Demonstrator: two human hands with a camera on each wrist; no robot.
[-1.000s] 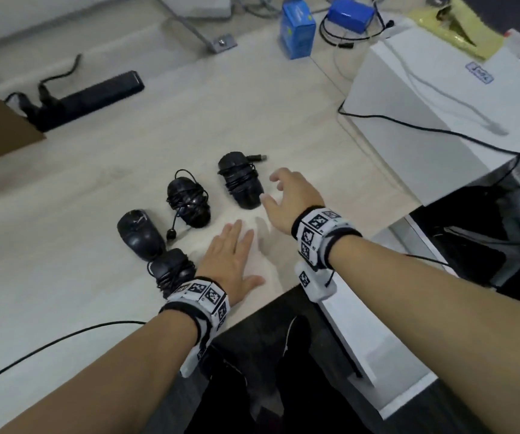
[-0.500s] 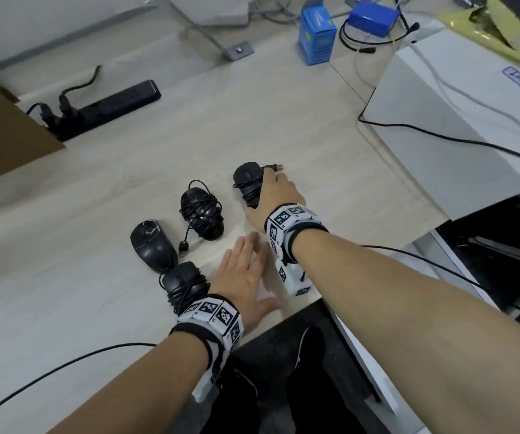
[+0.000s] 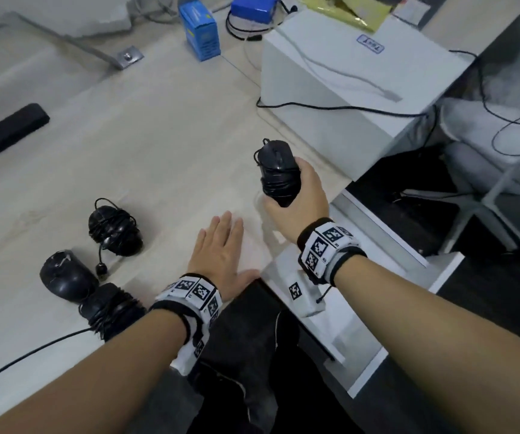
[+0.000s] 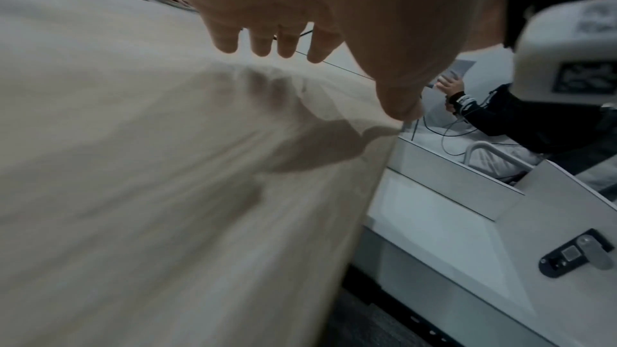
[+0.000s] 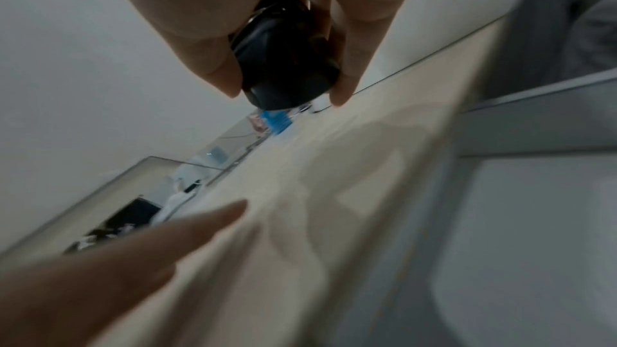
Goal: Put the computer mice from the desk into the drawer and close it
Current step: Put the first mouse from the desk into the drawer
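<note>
My right hand [image 3: 296, 195] grips a black mouse [image 3: 279, 172] with its cable wound round it, lifted above the desk's right edge; the right wrist view shows the same mouse [image 5: 284, 62] between thumb and fingers. My left hand [image 3: 224, 255] lies flat on the desk [image 3: 158, 136] with straight fingers [image 4: 264, 41], holding nothing. Three black mice stay on the desk at the left: one cable-wrapped [image 3: 114, 230], one bare [image 3: 64, 277], one cable-wrapped [image 3: 111, 308] by my left wrist. The open white drawer [image 3: 362, 339] sits below the desk's right edge, under my right wrist.
A white box [image 3: 362, 76] with a black cable stands at the desk's back right. A blue carton [image 3: 200, 29] and a blue pack [image 3: 252, 7] are at the back, a black power strip [image 3: 5, 133] at the left. Another person's arm [image 4: 501, 112] shows beyond the drawer.
My right hand closed round the rightmost mouse and lifted it off the desk toward the right edge. My left hand stayed flat on the desk.
</note>
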